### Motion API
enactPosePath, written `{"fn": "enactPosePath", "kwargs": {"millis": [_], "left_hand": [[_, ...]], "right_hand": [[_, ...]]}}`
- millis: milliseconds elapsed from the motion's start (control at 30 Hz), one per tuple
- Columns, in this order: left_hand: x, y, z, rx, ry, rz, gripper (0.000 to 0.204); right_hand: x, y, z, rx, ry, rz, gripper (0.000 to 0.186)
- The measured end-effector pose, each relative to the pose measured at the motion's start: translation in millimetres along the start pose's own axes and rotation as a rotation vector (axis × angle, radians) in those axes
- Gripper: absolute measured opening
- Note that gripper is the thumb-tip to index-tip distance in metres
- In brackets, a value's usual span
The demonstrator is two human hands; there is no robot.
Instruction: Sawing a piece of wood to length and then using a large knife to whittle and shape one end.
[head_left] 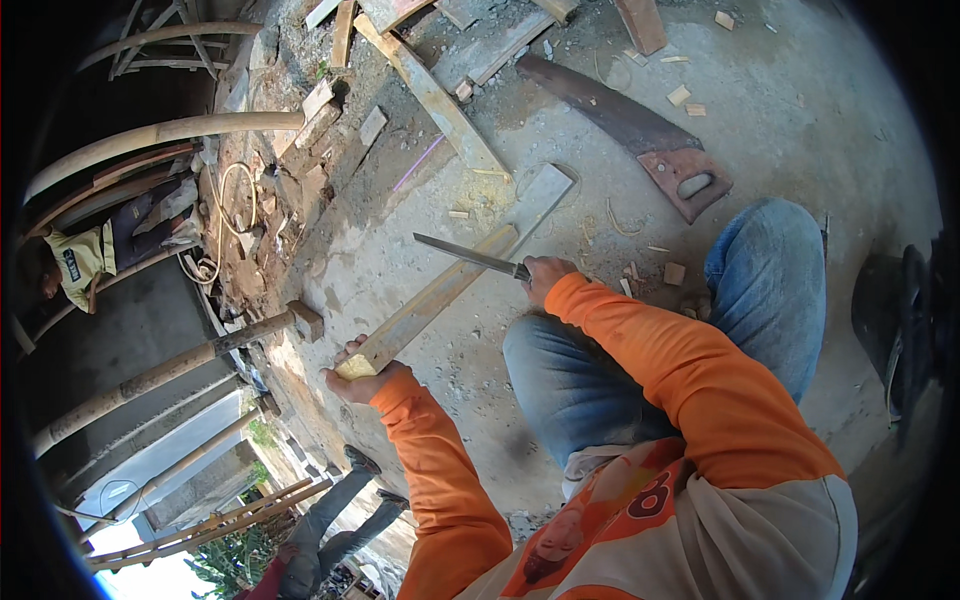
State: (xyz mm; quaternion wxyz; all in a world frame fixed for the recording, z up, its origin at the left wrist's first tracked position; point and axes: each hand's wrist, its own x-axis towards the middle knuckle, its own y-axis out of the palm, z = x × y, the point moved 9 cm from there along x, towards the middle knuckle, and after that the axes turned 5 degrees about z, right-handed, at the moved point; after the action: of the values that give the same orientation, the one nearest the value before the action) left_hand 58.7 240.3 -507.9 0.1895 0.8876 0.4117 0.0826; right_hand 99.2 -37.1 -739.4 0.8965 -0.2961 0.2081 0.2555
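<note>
My left hand (360, 375) grips the lower end of a long, pale wooden strip (430, 310), which slants up to the right; its upper part lies over a flat, lighter board (545, 190). My right hand (545, 277) is closed round the handle of a long, straight dark blade (465, 254), held across the strip with its tip pointing up-left. A handsaw (620, 130) with a reddish wooden handle lies on the concrete beyond my right hand. Small offcuts and pale shavings lie near the strip.
Scrap boards (435, 95) and rubble are strewn at the top and left. A bamboo post (245, 335) rises from the floor at left. Two other people, one in a yellow top (85, 265) and one in dark trousers (330, 520), are at the left. A dark object (880, 330) sits at far right.
</note>
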Motion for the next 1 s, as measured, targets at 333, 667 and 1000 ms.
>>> {"fn": "enactPosePath", "kwargs": {"millis": [333, 667, 1000], "left_hand": [[-2, 5, -4, 0.056, 0.022, -0.021, 0.040], [-9, 9, 1, 0.071, 0.043, -0.047, 0.039], [-11, 3, 8, 0.008, 0.054, -0.090, 0.038]], "right_hand": [[9, 10, -38, 0.041, 0.103, -0.031, 0.025], [22, 31, -96, 0.085, 0.243, -0.045, 0.029], [29, 20, -103, 0.146, 0.256, -0.006, 0.027]]}}
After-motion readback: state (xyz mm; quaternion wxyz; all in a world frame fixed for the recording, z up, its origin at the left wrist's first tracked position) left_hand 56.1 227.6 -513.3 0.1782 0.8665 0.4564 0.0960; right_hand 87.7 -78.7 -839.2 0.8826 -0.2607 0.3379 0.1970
